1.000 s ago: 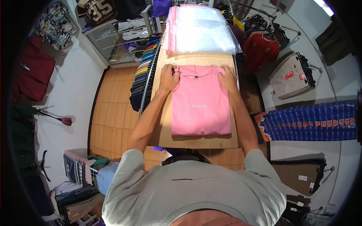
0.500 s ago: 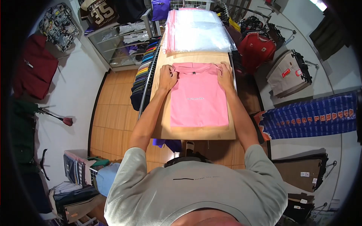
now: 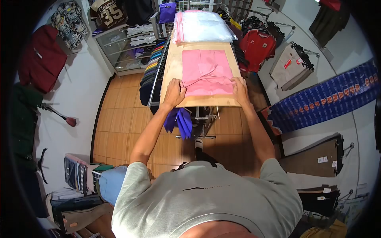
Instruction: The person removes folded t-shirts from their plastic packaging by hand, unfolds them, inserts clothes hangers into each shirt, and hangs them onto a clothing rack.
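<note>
A pink shirt [image 3: 206,71] lies on the light wooden board [image 3: 173,59], its upper part flat and its nearer part gathered in creases across the width. My left hand [image 3: 174,92] is closed on the shirt's left edge, low on the board. At the right edge, my right hand [image 3: 240,90] grips the fabric with bent fingers. The printed text and the collar do not show now. Beyond the shirt, a stack of clear plastic bags [image 3: 202,27] with pink edges rests on the board's far end.
Coloured clothes [image 3: 152,67] hang on a rail left of the board. A red shirt [image 3: 257,45] hangs at the right, near a blue printed banner [image 3: 321,97]. Purple bags [image 3: 179,121] hang below the board's front edge. A glass cabinet [image 3: 127,47] stands back left.
Both hands have come nearer to my body, pulling the shirt's far edge over towards the front. The print and collar have gone out of sight. The camera view has shifted.
</note>
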Action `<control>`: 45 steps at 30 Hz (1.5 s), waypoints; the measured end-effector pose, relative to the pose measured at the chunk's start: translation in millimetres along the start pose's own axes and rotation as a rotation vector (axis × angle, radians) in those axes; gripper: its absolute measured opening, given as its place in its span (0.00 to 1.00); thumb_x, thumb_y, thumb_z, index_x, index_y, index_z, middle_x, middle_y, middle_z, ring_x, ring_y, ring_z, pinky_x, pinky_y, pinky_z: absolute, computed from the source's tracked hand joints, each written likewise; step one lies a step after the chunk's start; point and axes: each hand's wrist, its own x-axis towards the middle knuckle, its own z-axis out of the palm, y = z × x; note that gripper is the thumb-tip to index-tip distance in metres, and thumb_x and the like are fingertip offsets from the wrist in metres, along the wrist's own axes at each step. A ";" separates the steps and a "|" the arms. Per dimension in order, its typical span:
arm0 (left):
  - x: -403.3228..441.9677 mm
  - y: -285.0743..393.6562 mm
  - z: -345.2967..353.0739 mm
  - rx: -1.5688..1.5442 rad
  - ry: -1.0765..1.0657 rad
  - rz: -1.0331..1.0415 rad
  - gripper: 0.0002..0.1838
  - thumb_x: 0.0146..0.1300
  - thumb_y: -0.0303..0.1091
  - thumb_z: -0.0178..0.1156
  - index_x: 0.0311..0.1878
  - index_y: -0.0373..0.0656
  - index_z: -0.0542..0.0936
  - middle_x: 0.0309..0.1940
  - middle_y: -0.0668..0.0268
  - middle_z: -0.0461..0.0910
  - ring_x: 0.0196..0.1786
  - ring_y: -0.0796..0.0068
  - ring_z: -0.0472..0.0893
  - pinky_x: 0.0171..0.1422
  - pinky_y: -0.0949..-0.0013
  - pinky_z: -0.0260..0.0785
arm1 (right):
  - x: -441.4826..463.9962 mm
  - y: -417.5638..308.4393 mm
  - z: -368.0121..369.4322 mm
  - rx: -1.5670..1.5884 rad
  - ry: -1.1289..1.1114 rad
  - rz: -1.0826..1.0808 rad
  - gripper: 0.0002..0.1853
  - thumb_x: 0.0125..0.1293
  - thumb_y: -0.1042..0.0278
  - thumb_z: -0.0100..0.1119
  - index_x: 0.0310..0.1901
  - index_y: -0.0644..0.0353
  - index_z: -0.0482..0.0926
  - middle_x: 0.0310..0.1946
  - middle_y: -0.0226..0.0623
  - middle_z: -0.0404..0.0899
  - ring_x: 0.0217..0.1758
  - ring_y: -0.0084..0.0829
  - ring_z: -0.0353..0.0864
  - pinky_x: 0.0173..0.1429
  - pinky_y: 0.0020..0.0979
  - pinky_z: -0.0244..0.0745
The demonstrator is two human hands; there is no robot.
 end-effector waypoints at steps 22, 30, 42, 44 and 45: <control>-113.1 205.1 -169.7 -0.077 0.235 0.229 0.07 0.56 0.22 0.60 0.36 0.35 0.73 0.35 0.57 0.74 0.38 0.60 0.76 0.45 0.64 0.70 | -82.8 -170.3 -214.0 0.015 0.093 -0.127 0.10 0.56 0.73 0.69 0.32 0.67 0.76 0.33 0.41 0.75 0.39 0.39 0.75 0.47 0.33 0.70; -181.9 303.9 -219.0 -0.079 0.370 0.231 0.04 0.60 0.21 0.58 0.36 0.34 0.72 0.35 0.61 0.75 0.37 0.71 0.76 0.44 0.71 0.70 | -141.6 -222.3 -288.4 0.230 0.095 -0.059 0.09 0.57 0.75 0.69 0.26 0.67 0.77 0.37 0.36 0.78 0.39 0.25 0.77 0.45 0.26 0.70; -207.2 370.9 -258.4 -0.522 0.361 0.039 0.12 0.71 0.29 0.57 0.30 0.38 0.69 0.22 0.76 0.69 0.26 0.89 0.68 0.29 0.81 0.63 | -151.2 -277.5 -364.7 0.525 0.166 -0.001 0.25 0.62 0.68 0.71 0.16 0.59 0.63 0.22 0.21 0.70 0.25 0.11 0.60 0.29 0.19 0.56; -209.2 369.8 -261.2 -0.431 0.362 0.022 0.12 0.71 0.30 0.58 0.31 0.38 0.70 0.22 0.75 0.68 0.26 0.88 0.67 0.28 0.80 0.62 | -154.2 -275.4 -366.7 0.465 0.116 0.026 0.28 0.65 0.63 0.70 0.18 0.56 0.58 0.17 0.16 0.57 0.24 0.12 0.53 0.27 0.23 0.51; -207.6 368.0 -261.5 -0.349 0.364 0.012 0.12 0.71 0.31 0.59 0.31 0.38 0.70 0.22 0.75 0.68 0.26 0.88 0.65 0.28 0.79 0.61 | -154.2 -274.2 -367.6 0.467 0.118 0.025 0.28 0.65 0.63 0.70 0.18 0.56 0.58 0.17 0.16 0.57 0.24 0.12 0.53 0.27 0.23 0.51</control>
